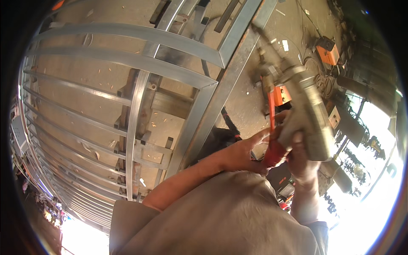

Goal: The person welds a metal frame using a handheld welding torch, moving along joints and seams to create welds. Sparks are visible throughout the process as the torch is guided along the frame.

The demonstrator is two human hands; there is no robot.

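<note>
A long, drill-shaped power tool (316, 117) with a greenish-grey barrel is tilted up and left, smeared by motion. Its narrow front end points toward the rail of the metal frame (204, 112). My right hand (301, 157) is closed around the tool's grip, under the barrel. Left of it, my left hand (250, 155) wraps a red part (275, 156) beside the grip. I cannot make out whether that red part belongs to the tool. An upright red strip (272, 108) shows just above my left hand.
The welded frame with many parallel bars (85, 117) fills the left side. Beyond the tool, an orange box (281, 96) and another orange machine (327, 53) stand on the floor, with coiled cable (325, 83) nearby. A black cable (230, 123) runs beside the frame.
</note>
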